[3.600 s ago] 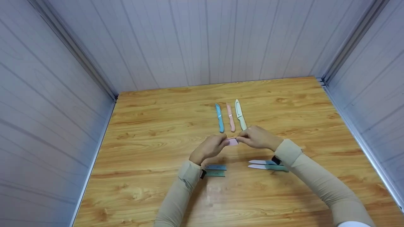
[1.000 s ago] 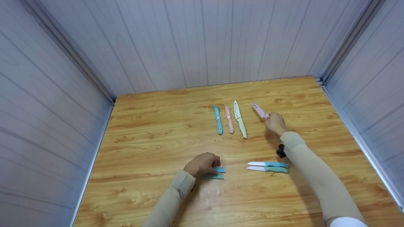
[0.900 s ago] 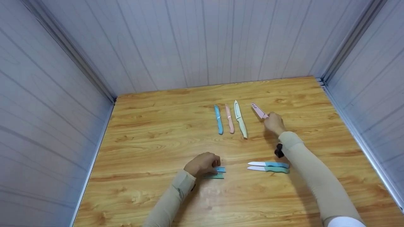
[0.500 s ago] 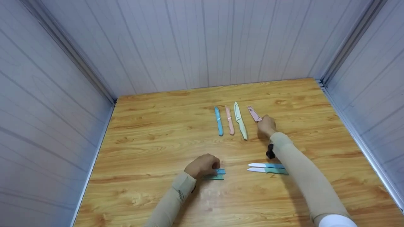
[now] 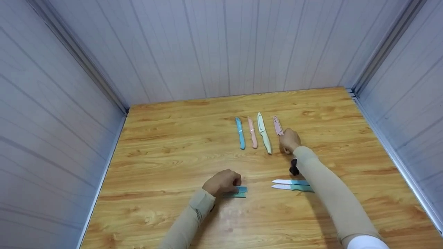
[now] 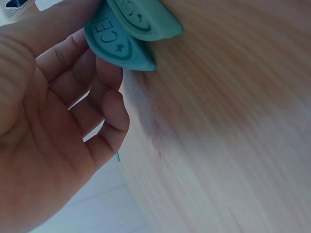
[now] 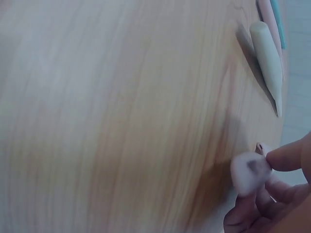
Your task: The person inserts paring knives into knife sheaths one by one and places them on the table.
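Observation:
My right hand (image 5: 290, 140) pinches the handle of a knife in a pink slotted sheath (image 5: 278, 125), right of the row of knives. The handle's pale pink butt (image 7: 250, 174) shows blurred between thumb and fingers in the right wrist view. Nearer the front, my left hand (image 5: 222, 182) holds a blue knife sheath (image 6: 116, 51) between thumb and fingers. A green sheath (image 6: 148, 19) lies alongside it, overlapping it in the left wrist view. Raised lettering shows on both. The hand hides their left ends in the head view.
In a row lie a blue sheathed knife (image 5: 240, 133), a pink one (image 5: 252, 133) and a larger cream one (image 5: 264, 135). Two bare white-bladed knives, blue-handled (image 5: 299, 182) and green-handled (image 5: 301, 188), lie partly under the right forearm. Panelled walls (image 5: 221, 48) enclose the wooden table (image 5: 166, 138).
My hands were together over a pink sheath; they have parted. The right carried the pink knife to the row's right, then shifted left and turned it straighter. The left went to the blue sheath.

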{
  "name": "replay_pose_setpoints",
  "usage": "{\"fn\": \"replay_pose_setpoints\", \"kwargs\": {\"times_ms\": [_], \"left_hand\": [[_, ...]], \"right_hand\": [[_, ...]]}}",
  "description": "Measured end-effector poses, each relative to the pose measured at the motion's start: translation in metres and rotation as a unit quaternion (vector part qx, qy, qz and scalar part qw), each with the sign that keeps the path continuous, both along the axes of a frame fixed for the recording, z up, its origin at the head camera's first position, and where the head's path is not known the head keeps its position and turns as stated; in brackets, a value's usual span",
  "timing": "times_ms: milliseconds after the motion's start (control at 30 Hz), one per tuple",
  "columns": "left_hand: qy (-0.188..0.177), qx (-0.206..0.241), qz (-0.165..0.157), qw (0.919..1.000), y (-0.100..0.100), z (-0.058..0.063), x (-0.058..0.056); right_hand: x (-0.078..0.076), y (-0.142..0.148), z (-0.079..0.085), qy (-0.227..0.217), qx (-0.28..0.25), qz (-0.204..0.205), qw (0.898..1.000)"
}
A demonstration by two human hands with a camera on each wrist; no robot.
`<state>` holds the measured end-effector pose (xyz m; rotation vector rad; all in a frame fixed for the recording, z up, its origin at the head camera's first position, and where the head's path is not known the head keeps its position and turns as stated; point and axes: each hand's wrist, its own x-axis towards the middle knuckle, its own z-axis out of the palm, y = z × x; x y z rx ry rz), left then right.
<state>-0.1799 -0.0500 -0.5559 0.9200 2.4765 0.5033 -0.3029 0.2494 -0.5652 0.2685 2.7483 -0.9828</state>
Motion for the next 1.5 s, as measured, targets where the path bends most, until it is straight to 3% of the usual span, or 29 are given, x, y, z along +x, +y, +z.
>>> {"fn": "replay_pose_setpoints", "kwargs": {"times_ms": [233, 533, 833, 1167, 1367, 1500], "left_hand": [[-0.005, 0.013, 0.020, 0.9997, -0.001, 0.000, 0.003], [-0.006, 0.032, 0.055, 0.9980, -0.007, 0.012, -0.001], [0.007, 0.057, 0.049, 0.9971, -0.011, 0.021, -0.009], [-0.001, 0.068, 0.079, 0.9945, -0.013, 0.031, -0.015], [0.009, 0.066, 0.075, 0.9950, -0.012, 0.031, -0.016], [0.009, 0.070, 0.074, 0.9948, -0.012, 0.031, -0.016]], "right_hand": [[0.002, 0.000, -0.003, 0.014, 0.012, 0.006, 1.000], [0.001, 0.003, -0.002, 0.041, 0.040, 0.029, 0.998], [0.010, 0.010, 0.010, 0.031, 0.050, 0.064, 0.996], [0.029, 0.019, 0.031, 0.045, 0.085, 0.133, 0.986], [0.048, 0.029, 0.032, 0.084, 0.052, 0.221, 0.970], [0.064, 0.037, 0.030, 0.060, 0.024, 0.274, 0.959]]}}
